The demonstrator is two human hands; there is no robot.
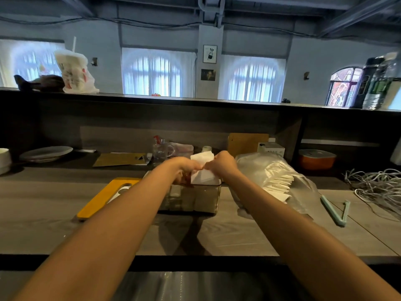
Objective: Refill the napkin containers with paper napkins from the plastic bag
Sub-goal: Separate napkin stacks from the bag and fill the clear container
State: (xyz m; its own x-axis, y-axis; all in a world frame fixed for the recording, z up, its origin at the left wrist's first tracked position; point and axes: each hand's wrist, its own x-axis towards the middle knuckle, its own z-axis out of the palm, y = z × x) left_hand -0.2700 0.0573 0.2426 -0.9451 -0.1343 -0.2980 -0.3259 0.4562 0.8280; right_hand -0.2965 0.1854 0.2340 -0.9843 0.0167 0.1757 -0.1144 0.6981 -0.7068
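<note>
A smoky transparent napkin container (195,198) stands on the grey wooden counter, straight ahead. A stack of white paper napkins (202,168) sticks up out of its top. My left hand (186,167) and my right hand (222,164) meet over the container, and both grip the napkin stack from either side. To the right lies a clear plastic bag (260,168) with more white napkins (280,185) inside. The container's yellow lid (104,198) lies flat on the counter to the left.
Two pale green straws (335,210) and a tangle of white cable (377,185) lie at the right. Behind the container stand a glass mug (161,151), a white box (271,148) and an orange pot (315,159). Plates (45,153) sit far left.
</note>
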